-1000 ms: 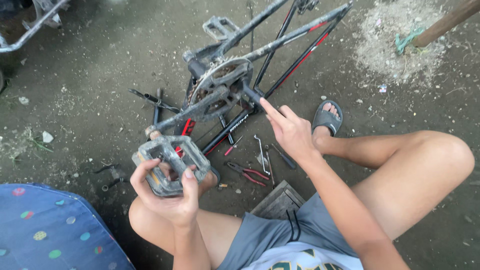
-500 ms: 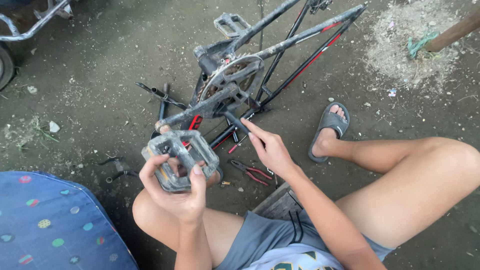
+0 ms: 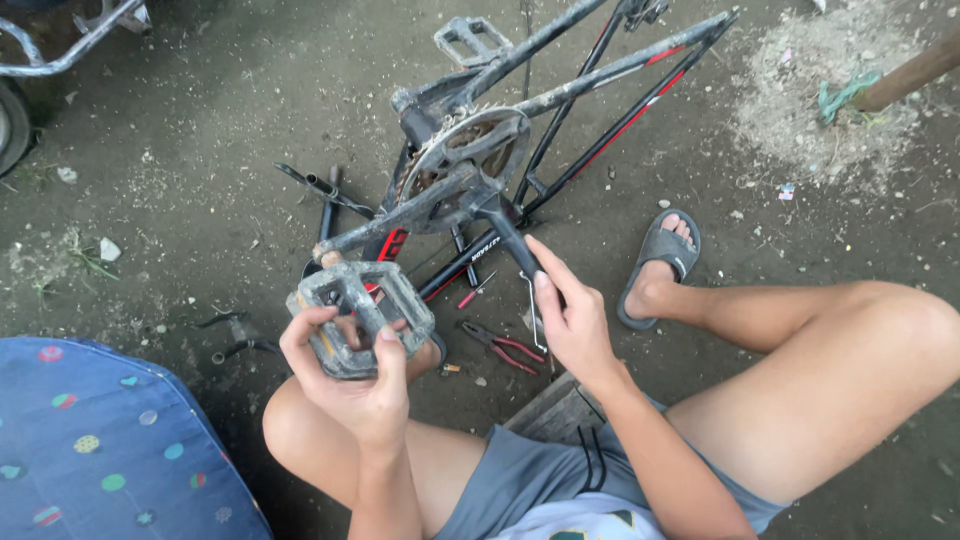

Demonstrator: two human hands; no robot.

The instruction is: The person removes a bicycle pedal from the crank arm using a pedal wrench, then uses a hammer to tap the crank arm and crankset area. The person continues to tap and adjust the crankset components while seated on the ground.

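Note:
My left hand (image 3: 350,390) is shut on a worn grey bicycle pedal (image 3: 362,312), held over my left knee. The pedal sits at the end of the crank arm (image 3: 400,215), which runs up to the dirty chainring (image 3: 470,150) of a black and red bicycle frame (image 3: 600,75) lying on the ground. My right hand (image 3: 578,325) reaches down beside the frame with its fingers stretched out. Its fingertips rest at a thin metal tool (image 3: 533,300) on the ground. I cannot tell whether it grips the tool.
Red-handled pliers (image 3: 505,348) and a small red screwdriver (image 3: 475,292) lie between my hands. Another pedal (image 3: 472,40) is on the frame's far side. My sandalled foot (image 3: 660,255) is at right, a dotted blue cloth (image 3: 90,450) bottom left, a wooden board (image 3: 555,410) under me.
My right hand has come down from the chainring toward the tools on the ground. My left hand keeps hold of the pedal.

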